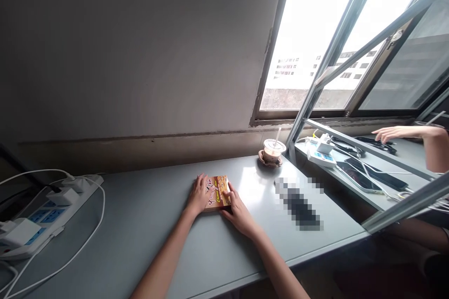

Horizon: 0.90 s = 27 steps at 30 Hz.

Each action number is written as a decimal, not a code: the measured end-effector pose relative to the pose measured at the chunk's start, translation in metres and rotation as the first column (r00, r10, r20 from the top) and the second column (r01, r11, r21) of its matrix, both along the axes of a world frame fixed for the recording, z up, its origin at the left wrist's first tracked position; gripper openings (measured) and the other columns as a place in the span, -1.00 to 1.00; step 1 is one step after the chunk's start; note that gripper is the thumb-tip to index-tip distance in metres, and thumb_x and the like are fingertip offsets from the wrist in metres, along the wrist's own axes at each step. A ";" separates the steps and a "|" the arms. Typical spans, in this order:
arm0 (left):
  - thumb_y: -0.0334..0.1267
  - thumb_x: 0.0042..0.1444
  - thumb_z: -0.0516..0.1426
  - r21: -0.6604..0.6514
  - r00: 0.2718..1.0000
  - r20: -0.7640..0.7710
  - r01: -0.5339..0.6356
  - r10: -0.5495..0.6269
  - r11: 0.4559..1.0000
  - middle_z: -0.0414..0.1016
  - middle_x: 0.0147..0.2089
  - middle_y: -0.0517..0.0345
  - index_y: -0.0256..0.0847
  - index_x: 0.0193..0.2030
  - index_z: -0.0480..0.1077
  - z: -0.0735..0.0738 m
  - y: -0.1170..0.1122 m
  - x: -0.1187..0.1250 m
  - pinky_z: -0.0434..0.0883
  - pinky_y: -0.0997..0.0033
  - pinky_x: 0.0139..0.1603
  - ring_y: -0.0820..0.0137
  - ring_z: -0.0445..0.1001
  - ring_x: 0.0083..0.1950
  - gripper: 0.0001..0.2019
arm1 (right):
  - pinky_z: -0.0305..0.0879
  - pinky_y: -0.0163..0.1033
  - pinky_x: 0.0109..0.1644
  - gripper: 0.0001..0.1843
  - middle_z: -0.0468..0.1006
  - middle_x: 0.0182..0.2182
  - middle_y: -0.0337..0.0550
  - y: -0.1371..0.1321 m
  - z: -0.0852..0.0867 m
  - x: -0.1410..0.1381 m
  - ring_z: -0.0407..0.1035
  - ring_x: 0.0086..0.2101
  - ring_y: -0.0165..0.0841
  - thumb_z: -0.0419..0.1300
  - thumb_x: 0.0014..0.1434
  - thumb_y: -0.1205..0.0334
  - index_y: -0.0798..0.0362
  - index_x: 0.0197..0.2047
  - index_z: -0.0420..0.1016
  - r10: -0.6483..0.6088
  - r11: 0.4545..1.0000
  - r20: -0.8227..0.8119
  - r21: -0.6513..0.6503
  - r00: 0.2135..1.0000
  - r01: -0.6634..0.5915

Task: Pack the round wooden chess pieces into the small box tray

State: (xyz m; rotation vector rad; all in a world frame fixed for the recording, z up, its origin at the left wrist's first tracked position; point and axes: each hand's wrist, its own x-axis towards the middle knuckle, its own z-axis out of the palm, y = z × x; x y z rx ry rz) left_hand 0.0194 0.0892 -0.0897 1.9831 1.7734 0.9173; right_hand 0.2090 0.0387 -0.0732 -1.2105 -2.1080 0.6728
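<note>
A flat orange-brown Chinese chess box [218,191] with yellow lettering lies on the grey table [140,224]. Along its left side rests my left hand [198,196], its fingers over the upper left corner. My right hand [239,211] holds the opposite side, with the thumb at the near edge and the fingers against the right edge. Between them the box is gripped from both sides, its top face partly covered by fingers.
Back right stands a lidded drink cup [273,150] in a cardboard holder. A pixelated dark object [300,205] lies right of my hands. White power strips [52,215] with cables are at left. Beyond a metal frame, another person's hand [396,133] hovers over phones and cables.
</note>
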 end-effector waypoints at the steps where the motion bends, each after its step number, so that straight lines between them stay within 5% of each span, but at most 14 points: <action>1: -0.12 0.19 -0.03 -0.005 1.000 0.001 0.003 -0.003 1.000 0.04 0.37 -0.13 -0.23 0.24 0.13 0.001 -0.001 0.000 0.09 0.09 0.34 0.13 -0.01 0.39 -0.50 | -0.03 0.02 0.33 -0.53 -0.06 0.33 0.09 0.000 0.000 0.000 -0.11 0.31 -0.20 0.13 0.11 0.28 0.04 0.11 0.20 -0.002 1.000 0.008 0.001 1.000 0.002; 7: -0.09 0.19 -0.01 -0.011 0.997 -0.071 0.023 -0.024 1.000 0.07 0.36 -0.20 -0.26 0.23 0.16 0.004 -0.002 -0.003 0.08 0.05 0.33 0.10 0.01 0.39 -0.50 | 0.00 0.00 0.32 -0.44 -0.08 0.35 0.09 -0.002 0.003 -0.006 -0.10 0.31 -0.19 0.20 0.08 0.26 0.05 0.17 0.22 -0.024 1.000 -0.014 -0.013 1.000 0.023; 10: -0.02 0.20 -0.04 -0.004 0.993 -0.114 0.037 -0.038 0.999 0.01 0.38 -0.23 -0.27 0.24 0.14 0.003 0.000 -0.005 0.01 -0.04 0.34 0.07 -0.04 0.40 -0.46 | -0.05 -0.02 0.34 -0.32 -0.18 0.38 0.03 -0.002 0.017 0.009 -0.19 0.33 -0.19 0.23 0.09 0.20 0.02 0.26 0.15 0.059 0.986 -0.046 -0.154 0.997 -0.065; 12: 0.07 0.22 -0.11 -0.043 0.992 -0.124 0.024 -0.029 0.999 -0.03 0.40 -0.20 -0.24 0.25 0.13 0.002 0.004 -0.010 -0.06 -0.12 0.34 0.06 -0.12 0.42 -0.43 | -0.06 -0.04 0.35 -0.27 -0.19 0.38 -0.05 -0.002 0.035 0.037 -0.19 0.33 -0.18 0.24 0.10 0.08 -0.04 0.30 0.11 0.169 0.929 -0.086 -0.319 0.982 -0.188; 15: 0.09 0.23 -0.19 -0.047 0.994 -0.108 0.001 -0.006 0.999 0.00 0.39 -0.17 -0.20 0.21 0.21 0.002 0.017 -0.022 -0.01 -0.10 0.33 0.06 -0.07 0.41 -0.44 | 0.10 -0.05 0.28 -0.35 0.13 0.30 -0.12 -0.002 0.066 0.101 0.09 0.24 -0.20 0.14 0.18 -0.04 -0.12 0.30 0.12 0.244 0.764 -0.233 -0.552 0.941 -0.334; 17: 0.09 0.23 -0.20 0.048 0.997 -0.075 0.003 0.001 0.999 0.12 0.31 -0.19 -0.22 0.15 0.27 0.004 0.029 -0.030 0.08 -0.01 0.31 0.10 0.06 0.36 -0.45 | 0.10 -0.05 0.28 -0.44 0.24 0.25 -0.14 0.000 0.080 0.150 0.19 0.19 -0.21 0.13 0.20 -0.03 -0.13 0.24 0.24 0.106 0.825 -0.278 -0.511 0.955 -0.241; 20: 0.09 0.21 -0.19 0.184 0.998 -0.043 0.050 -0.043 0.982 0.28 0.18 -0.11 -0.16 -0.01 0.38 0.007 0.048 -0.035 0.16 0.04 0.28 0.14 0.20 0.27 -0.50 | 0.08 0.01 0.27 -0.56 0.36 0.17 -0.10 0.011 0.083 0.211 0.23 0.16 -0.16 0.09 0.21 -0.08 -0.10 0.09 0.42 -0.208 0.913 -0.301 -0.402 0.931 0.073; 23: 0.15 0.17 -0.16 0.199 0.987 0.016 0.152 -0.159 0.968 0.38 0.09 -0.07 -0.15 -0.18 0.45 0.008 0.064 -0.030 0.20 0.05 0.24 0.14 0.29 0.19 -0.49 | 0.10 0.05 0.26 -0.54 0.43 0.11 -0.04 0.031 0.068 0.247 0.29 0.11 -0.12 0.10 0.17 -0.14 -0.04 0.00 0.49 -0.366 0.886 -0.324 -0.409 0.873 0.219; 27: 0.21 0.16 -0.24 0.131 0.926 0.342 0.119 -0.157 0.984 0.47 -0.01 -0.07 -0.20 -0.24 0.47 0.006 0.078 -0.026 0.22 0.09 0.23 0.18 0.35 0.14 -0.37 | 0.17 0.05 0.21 -0.48 0.45 0.08 0.01 0.066 0.042 0.260 0.34 0.06 -0.11 0.16 0.10 -0.18 0.00 -0.03 0.52 -0.429 0.857 -0.371 -0.457 0.824 0.240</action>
